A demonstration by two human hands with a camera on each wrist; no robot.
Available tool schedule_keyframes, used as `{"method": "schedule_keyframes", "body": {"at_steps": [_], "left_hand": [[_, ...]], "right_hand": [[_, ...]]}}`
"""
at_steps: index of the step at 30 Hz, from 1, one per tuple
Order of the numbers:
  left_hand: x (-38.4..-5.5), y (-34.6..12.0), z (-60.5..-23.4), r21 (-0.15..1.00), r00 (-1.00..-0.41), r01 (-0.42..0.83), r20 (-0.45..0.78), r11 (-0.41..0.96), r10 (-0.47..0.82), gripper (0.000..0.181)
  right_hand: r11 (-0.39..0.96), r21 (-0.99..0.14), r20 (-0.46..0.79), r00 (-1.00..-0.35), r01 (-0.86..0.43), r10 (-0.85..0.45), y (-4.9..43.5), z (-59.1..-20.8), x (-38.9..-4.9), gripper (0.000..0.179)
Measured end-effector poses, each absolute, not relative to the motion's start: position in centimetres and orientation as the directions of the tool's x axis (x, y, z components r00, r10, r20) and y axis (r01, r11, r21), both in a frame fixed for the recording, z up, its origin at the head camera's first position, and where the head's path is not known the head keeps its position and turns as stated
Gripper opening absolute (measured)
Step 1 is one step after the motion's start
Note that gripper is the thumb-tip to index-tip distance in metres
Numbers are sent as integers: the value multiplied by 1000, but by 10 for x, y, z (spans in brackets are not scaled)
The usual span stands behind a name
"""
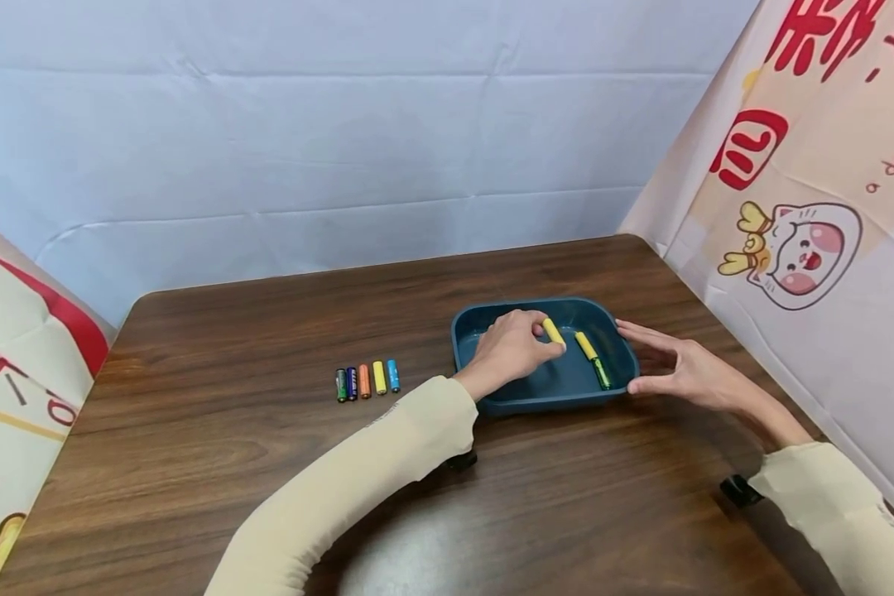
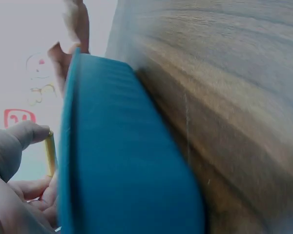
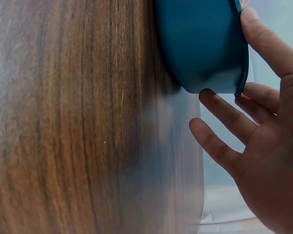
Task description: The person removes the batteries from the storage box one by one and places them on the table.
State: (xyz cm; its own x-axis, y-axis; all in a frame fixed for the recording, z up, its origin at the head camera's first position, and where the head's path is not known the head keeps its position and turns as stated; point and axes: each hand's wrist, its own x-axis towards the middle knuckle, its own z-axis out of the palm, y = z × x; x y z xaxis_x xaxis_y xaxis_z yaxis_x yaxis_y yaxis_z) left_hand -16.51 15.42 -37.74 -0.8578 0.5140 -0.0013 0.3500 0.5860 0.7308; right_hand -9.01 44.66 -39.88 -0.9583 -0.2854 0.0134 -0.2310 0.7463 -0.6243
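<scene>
My left hand [image 1: 511, 346] is over the blue tray [image 1: 462, 324], pinching a yellow battery [image 1: 554, 332] between thumb and fingertips. In the left wrist view that battery [image 2: 50, 153] stands between the thumb and a finger, beside the tray's wall [image 2: 117, 146]. Inside the tray lie another yellow battery [image 1: 585, 345] and a green battery [image 1: 601, 373], end to end near the right side. At the tray's right end, my right hand [image 1: 689, 374] touches the rim with thumb and fingers spread and fairly straight. The right wrist view shows its thumb [image 3: 263, 36] against the rim.
Left of the tray, several batteries lie side by side on the wooden table [image 1: 268, 463], among them an orange one [image 1: 364, 382] and a light blue one [image 1: 393, 376]. A white cloth [image 1: 305, 149] hangs behind the table, and a printed cloth [image 1: 886, 273] hangs at right.
</scene>
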Motion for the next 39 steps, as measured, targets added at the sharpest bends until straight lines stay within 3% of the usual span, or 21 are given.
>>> {"method": "schedule_keyframes", "body": {"at_steps": [10,19,26,39], "left_hand": [[-164,107,-362,736,-827,411,53,538,560,54],[-169,39,-352,772,-861,372,81,515,501,54],[-171,-29,-364,794,-893,338,101,505,438,55],[-169,-120,-395,746,-919,276,19,607,394,53]], "right_hand": [[732,-637,30,-956,-242,-290,444,-402,-90,89],[734,-636,35,-959,-239,-282,440,-400,-90,89],[728,-639,31,-954,-249,-299,440,-400,-90,87],[737,-635,22,-959,-231,-282,444,-400,-88,86]]}}
